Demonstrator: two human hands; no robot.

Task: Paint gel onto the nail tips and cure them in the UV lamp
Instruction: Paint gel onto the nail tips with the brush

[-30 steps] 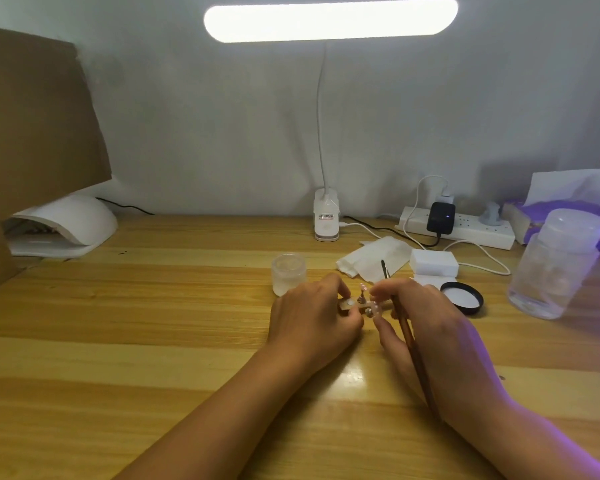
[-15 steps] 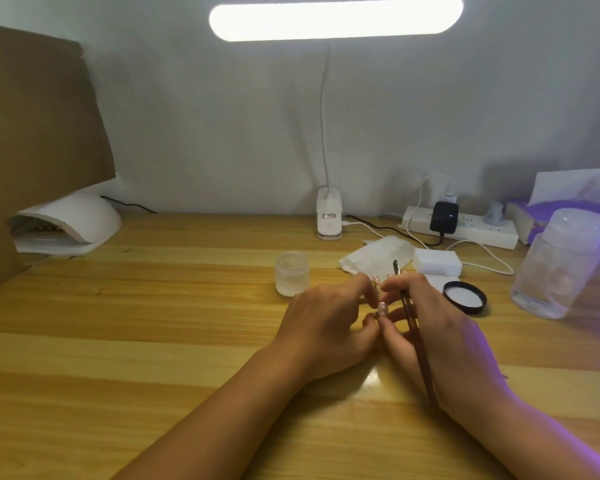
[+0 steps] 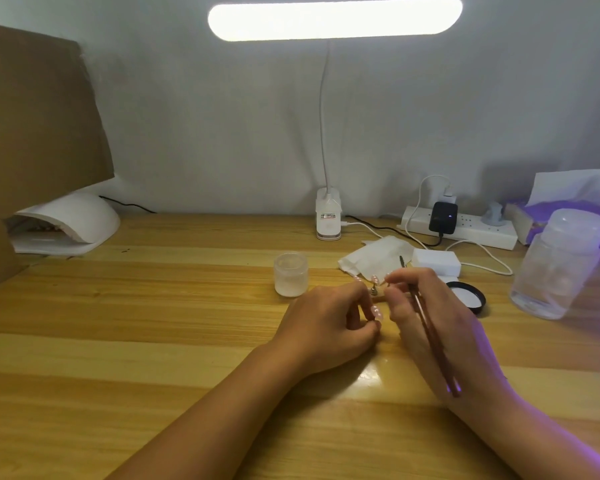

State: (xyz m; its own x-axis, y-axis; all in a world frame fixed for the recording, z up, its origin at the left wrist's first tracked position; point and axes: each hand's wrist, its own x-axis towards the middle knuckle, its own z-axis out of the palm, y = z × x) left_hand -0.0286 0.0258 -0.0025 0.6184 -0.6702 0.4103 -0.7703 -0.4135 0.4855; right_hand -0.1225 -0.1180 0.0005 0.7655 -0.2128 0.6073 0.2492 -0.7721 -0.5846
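Pinching a pink nail tip (image 3: 377, 312), seemingly, left hand (image 3: 326, 323) fingers curl; right hand (image 3: 440, 327) grips the brush (image 3: 430, 336).

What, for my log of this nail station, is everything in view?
nail tips: several, pink, between hands
brush: one, brown, right hand
UV lamp: one, white, far left
jar: one, frosted, mid-table
lid: one, black, right of hands
bottle: one, clear, right
tissue: one, white, behind hands
block: one, white, beside tissue
desk lamp: one, white, back centre
power strip: one, white, back right
adapter: one, black, in power strip
tissue box: one, purple, far right
cardboard: one, brown, left
table: one, wooden, under everything
left hand: one, pinching nail tips
right hand: one, holding brush
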